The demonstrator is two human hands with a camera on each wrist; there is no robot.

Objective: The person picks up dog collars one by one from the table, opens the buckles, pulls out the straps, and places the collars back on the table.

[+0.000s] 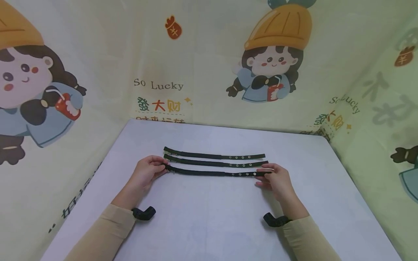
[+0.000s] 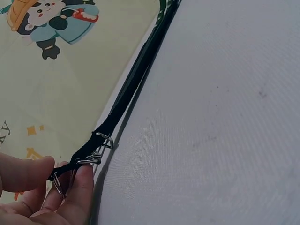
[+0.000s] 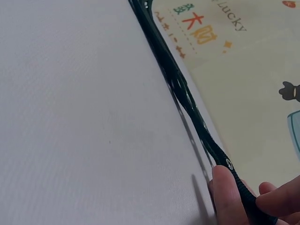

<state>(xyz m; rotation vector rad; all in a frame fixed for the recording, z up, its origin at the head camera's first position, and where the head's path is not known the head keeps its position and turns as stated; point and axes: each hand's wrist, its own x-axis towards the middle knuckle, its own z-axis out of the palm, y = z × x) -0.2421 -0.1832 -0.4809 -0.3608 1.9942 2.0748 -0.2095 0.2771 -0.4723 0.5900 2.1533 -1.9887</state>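
Three black pet collars lie roughly parallel across the table. The nearest collar [image 1: 202, 173] is stretched between both hands, slightly off the surface in the wrist views. My left hand [image 1: 148, 172] pinches its left end, beside the metal buckle [image 2: 89, 160] and a metal ring [image 2: 59, 185]. At the other end, my right hand [image 1: 277, 179] pinches the tip past the row of metal eyelets [image 3: 229, 164]. Just behind it lies the middle collar [image 1: 199, 162], and the far collar [image 1: 200, 155] is behind that. Fingers partly hide both ends of the held collar.
The white table [image 1: 209, 221] reaches back to a cloth wall [image 1: 209, 72] printed with cartoon figures and lettering. More of this cloth hangs on the left and right. Each wrist wears a black device [image 1: 143, 213].
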